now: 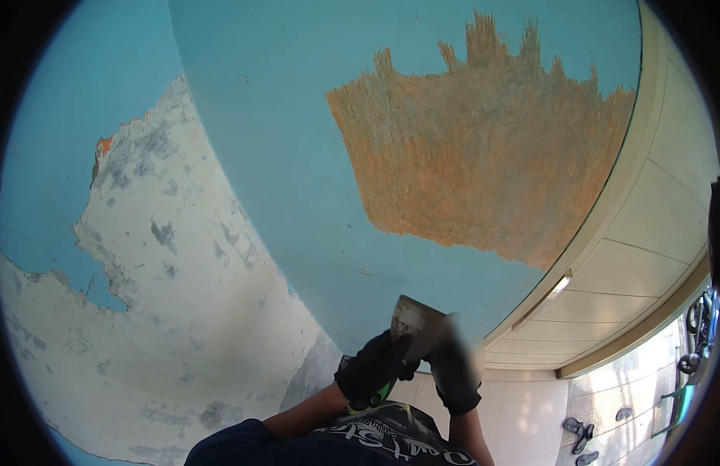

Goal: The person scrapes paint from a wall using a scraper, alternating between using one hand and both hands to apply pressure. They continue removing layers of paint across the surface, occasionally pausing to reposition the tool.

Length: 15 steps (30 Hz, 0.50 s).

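Observation:
Both of my hands wear black gloves and are close together in front of my chest, low in the head view. My left hand (369, 369) is closed around a scraper; a bit of green handle (382, 394) shows below the fist. The scraper's wide, stained metal blade (410, 316) points up toward the blue wall. My right hand (455, 380) is closed beside it, with a second flat metal blade (428, 340) slanting across the first. A blurred patch hides part of the right hand and this blade.
The blue wall (259, 101) has a large brown scraped patch (484, 155). On the adjoining left wall, paint is gone from a whitish-grey area (197, 287). Pale panels (647, 210) run along the right. Several sandals (579, 435) lie at lower right, near a parked vehicle (690, 361).

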Available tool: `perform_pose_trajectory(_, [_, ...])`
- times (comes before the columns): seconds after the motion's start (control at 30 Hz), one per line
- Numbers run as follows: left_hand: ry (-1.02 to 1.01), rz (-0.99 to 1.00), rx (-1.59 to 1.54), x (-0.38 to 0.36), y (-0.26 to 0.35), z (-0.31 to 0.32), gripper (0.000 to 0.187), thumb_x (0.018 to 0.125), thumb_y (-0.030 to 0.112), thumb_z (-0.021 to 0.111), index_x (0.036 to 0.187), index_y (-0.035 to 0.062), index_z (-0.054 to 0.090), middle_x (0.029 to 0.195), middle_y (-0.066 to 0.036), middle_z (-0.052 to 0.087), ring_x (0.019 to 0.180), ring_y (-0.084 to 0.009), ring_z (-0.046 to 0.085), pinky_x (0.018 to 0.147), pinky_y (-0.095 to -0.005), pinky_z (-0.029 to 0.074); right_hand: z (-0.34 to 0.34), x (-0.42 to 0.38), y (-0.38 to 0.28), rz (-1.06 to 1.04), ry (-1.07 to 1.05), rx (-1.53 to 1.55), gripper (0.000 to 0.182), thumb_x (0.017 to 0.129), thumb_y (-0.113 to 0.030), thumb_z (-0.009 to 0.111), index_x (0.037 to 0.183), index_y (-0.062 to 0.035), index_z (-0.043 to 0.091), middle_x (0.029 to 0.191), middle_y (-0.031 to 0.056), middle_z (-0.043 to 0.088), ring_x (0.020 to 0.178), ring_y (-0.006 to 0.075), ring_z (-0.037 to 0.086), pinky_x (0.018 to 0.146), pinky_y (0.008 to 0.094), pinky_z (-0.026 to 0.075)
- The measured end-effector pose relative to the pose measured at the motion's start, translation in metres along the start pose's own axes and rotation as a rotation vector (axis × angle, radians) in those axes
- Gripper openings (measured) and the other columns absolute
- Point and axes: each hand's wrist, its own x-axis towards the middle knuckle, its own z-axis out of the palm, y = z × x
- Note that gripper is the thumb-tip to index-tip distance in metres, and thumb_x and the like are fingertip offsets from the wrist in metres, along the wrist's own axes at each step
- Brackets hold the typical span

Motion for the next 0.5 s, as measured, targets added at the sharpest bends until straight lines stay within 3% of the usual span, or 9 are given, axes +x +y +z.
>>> perform_pose_trajectory(0.03, [0.025, 0.009, 0.186, -0.002, 0.002, 0.003, 0.03, 0.101, 0.032, 0.062, 0.111, 0.0036, 0.061, 0.084, -0.006, 0.066, 0.077, -0.0152, 0.063, 0.069, -0.0305, 0.052, -0.001, 0.007, -0.003, 0.14, -0.035, -0.132, 0.038, 0.099, -0.018, 0.064, 0.129, 0.0048, 0.058, 0.117, 0.014, 0.069, 0.113, 0.0208, 0.064, 0.1, 0.0354, 0.05])
perform_pose_trajectory(0.1, [-0.061, -0.049, 0.1, 0.0, 0.002, 0.0, 0.029, 0.099, 0.026, 0.064, 0.117, 0.0033, 0.059, 0.088, -0.007, 0.066, 0.078, -0.0152, 0.063, 0.069, -0.0307, 0.053, -0.001, 0.024, -0.009, 0.421, -0.105, -0.393, 0.044, 0.1, -0.022, 0.064, 0.134, 0.0057, 0.056, 0.118, 0.0143, 0.068, 0.11, 0.0205, 0.064, 0.097, 0.0332, 0.051])
perform_pose_trajectory(0.13, [-0.144, -0.107, 0.01, 0.0, 0.001, -0.002, 0.031, 0.097, 0.019, 0.066, 0.123, 0.0031, 0.057, 0.092, -0.007, 0.066, 0.079, -0.0153, 0.063, 0.07, -0.0309, 0.054, 0.003, 0.031, -0.009, 0.424, -0.102, -0.39, 0.044, 0.1, -0.022, 0.064, 0.134, 0.0057, 0.056, 0.118, 0.0143, 0.068, 0.11, 0.0205, 0.064, 0.097, 0.0332, 0.051])
perform_pose_trajectory(0.23, [-0.164, 0.112, -0.162, -0.008, -0.002, -0.011, 0.048, 0.095, 0.01, 0.067, 0.138, 0.0039, 0.047, 0.1, -0.009, 0.066, 0.08, -0.0142, 0.064, 0.071, -0.0307, 0.055, 0.02, 0.054, 0.003, 0.338, -0.019, -0.272, 0.044, 0.1, -0.019, 0.062, 0.135, 0.006, 0.056, 0.119, 0.0137, 0.067, 0.107, 0.0201, 0.064, 0.095, 0.0318, 0.051])
perform_pose_trajectory(0.27, [-0.165, 0.11, -0.169, -0.013, 0.0, -0.013, 0.048, 0.095, 0.01, 0.067, 0.138, 0.0039, 0.047, 0.1, -0.009, 0.066, 0.08, -0.0142, 0.064, 0.071, -0.0307, 0.055, 0.025, 0.066, 0.011, 0.202, -0.009, -0.062, 0.041, 0.1, -0.016, 0.061, 0.134, 0.0059, 0.056, 0.12, 0.0141, 0.067, 0.107, 0.0197, 0.064, 0.096, 0.0322, 0.051])
perform_pose_trajectory(0.3, [-0.105, 0.109, -0.089, -0.02, 0.005, -0.015, 0.055, 0.093, 0.008, 0.067, 0.142, 0.0037, 0.041, 0.103, -0.01, 0.066, 0.082, -0.016, 0.065, 0.072, -0.0313, 0.056, 0.03, 0.077, 0.015, 0.065, 0.0, 0.146, 0.039, 0.099, -0.013, 0.06, 0.133, 0.0058, 0.056, 0.121, 0.0146, 0.066, 0.108, 0.0193, 0.063, 0.096, 0.0327, 0.051])
perform_pose_trajectory(0.37, [-0.043, 0.112, -0.01, -0.024, 0.005, -0.021, 0.063, 0.092, 0.005, 0.068, 0.146, 0.0034, 0.036, 0.106, -0.012, 0.066, 0.083, -0.0177, 0.066, 0.074, -0.0318, 0.056, 0.044, 0.095, 0.003, 0.043, 0.016, 0.124, 0.041, 0.098, -0.011, 0.06, 0.134, 0.0056, 0.055, 0.123, 0.0153, 0.065, 0.11, 0.0195, 0.063, 0.097, 0.0339, 0.051])
perform_pose_trajectory(0.43, [0.137, 0.403, 0.401, -0.028, -0.006, -0.027, 0.074, 0.088, 0.004, 0.072, 0.148, 0.0023, 0.03, 0.116, -0.017, 0.065, 0.09, -0.0237, 0.069, 0.08, -0.0353, 0.057, 0.053, 0.108, 0.003, 0.012, 0.026, 0.11, 0.042, 0.097, -0.01, 0.06, 0.135, 0.0054, 0.054, 0.126, 0.016, 0.064, 0.112, 0.0197, 0.062, 0.098, 0.035, 0.05])
perform_pose_trajectory(0.5, [0.257, 0.478, 0.512, -0.029, -0.009, -0.032, 0.074, 0.085, 0.004, 0.075, 0.146, 0.0015, 0.034, 0.12, -0.018, 0.065, 0.095, -0.0261, 0.069, 0.083, -0.0374, 0.056, 0.06, 0.121, 0.011, -0.123, -0.032, 0.033, 0.043, 0.095, -0.01, 0.06, 0.135, 0.0049, 0.053, 0.131, 0.0179, 0.062, 0.118, 0.0219, 0.061, 0.101, 0.0371, 0.049])
